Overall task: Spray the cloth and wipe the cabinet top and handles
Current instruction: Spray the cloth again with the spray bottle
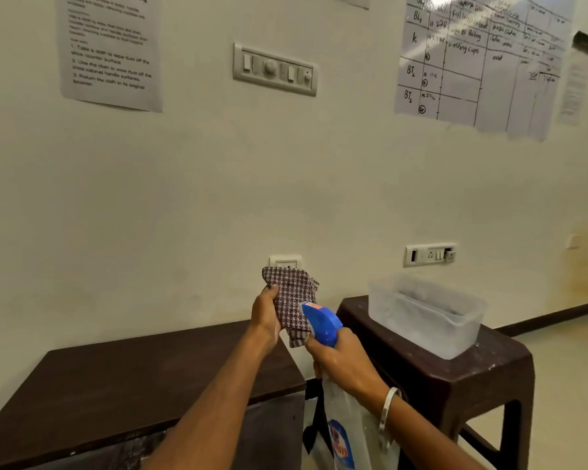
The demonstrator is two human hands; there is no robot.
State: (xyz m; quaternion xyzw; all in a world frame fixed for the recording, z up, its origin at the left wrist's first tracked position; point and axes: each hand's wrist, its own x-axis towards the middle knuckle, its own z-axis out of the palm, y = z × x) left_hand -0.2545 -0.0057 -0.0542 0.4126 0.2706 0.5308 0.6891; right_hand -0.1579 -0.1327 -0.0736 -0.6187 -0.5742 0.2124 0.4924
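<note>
The right hand curls round the neck of the spray bottle, nozzle aimed at the cloth; the left hand, raised, pinches that checked cloth upright above the dark cabinet top.

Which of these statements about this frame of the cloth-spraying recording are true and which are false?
1. The left hand holds the checked maroon-and-white cloth up in front of the wall. True.
2. The right hand has its grip on a clear spray bottle with a blue trigger head. True.
3. The blue nozzle points away from the cloth. False: it points at the cloth, close to it.
4. The translucent plastic tub sits on the long dark brown cabinet top. False: it sits on the dark brown plastic stool to the right.
5. The cloth lies flat on the cabinet top. False: it is held in the air.
</note>
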